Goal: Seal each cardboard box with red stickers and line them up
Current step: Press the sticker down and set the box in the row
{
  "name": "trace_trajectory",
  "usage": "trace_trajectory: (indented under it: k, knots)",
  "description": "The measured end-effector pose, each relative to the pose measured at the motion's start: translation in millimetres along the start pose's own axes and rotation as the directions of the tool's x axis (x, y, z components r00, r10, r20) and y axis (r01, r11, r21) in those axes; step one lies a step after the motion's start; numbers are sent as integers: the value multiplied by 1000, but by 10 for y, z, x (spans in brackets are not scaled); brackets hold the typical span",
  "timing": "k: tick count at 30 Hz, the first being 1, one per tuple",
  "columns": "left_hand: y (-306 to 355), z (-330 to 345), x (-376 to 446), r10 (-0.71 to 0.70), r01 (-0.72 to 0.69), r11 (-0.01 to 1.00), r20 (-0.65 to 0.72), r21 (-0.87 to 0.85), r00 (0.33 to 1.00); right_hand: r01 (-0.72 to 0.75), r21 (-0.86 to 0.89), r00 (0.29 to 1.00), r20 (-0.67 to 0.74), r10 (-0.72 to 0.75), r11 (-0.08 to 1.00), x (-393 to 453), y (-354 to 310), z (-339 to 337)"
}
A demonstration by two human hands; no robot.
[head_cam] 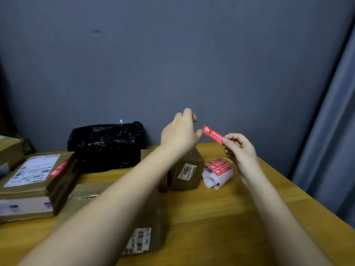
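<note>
Wooden table (221,217), right hand (240,150) pinching red sticker (213,134), left hand (180,131) pinching its other end

A narrow red printed paper sticker (212,134) is held tilted in the air above a small upright brown cardboard box (187,170). A curled white sticker roll (217,173) lies just right of that box.

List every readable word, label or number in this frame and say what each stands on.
None reads clearly.
Red sticker, held by both hands: white print, blurred.
Sticker roll: print too small.
White label on stacked flat box: blurred.
Label on small upright box: blurred.
Label on near box: blurred.
</note>
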State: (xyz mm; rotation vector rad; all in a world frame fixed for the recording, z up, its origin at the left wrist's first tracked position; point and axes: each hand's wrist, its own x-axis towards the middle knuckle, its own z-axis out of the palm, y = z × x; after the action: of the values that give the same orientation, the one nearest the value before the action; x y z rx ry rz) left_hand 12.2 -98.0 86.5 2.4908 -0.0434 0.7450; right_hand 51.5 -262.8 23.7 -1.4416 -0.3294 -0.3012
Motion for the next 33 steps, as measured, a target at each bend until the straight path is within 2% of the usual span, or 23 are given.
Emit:
trace_trajectory:
  k: [2,4,7,11,18,20,25,29,33]
  knots:
    - [-102,-139,34,-40,42,998,45,-48,998,21,-15,999,31,-20,1000,-4,-90,120]
    - [-195,-284,25,-59,72,982,81,-175,995,23,-19,998,65,-21,1000,-15,-176,249]
    - [-334,-469,-19,-55,83,934,89,-347,994,26,-32,994,111,-22,999,-26,-275,427]
    - [-531,-699,-112,-92,131,871,105,-473,990,36,-60,978,208,-23,998,-83,-392,665]
    - [-901,-1024,-364,-50,65,866,43,-495,998,69,-136,946,324,-21,988,-277,-561,1049]
    - [-994,-1094,-445,-47,48,905,13,-422,999,79,-150,936,352,-21,986,-346,-587,1151]
    - [-1121,-1272,-698,-74,65,994,-102,-91,992,46,-185,928,372,27,982,-518,-608,1335]
    - [-1188,-1326,-935,-6,31,970,-101,242,995,16,-272,898,427,106,962,-632,-566,1409]
    - [-1287,-1330,-1124,41,-33,929,-14,369,999,55,-430,819,536,205,901,-732,-493,1459]
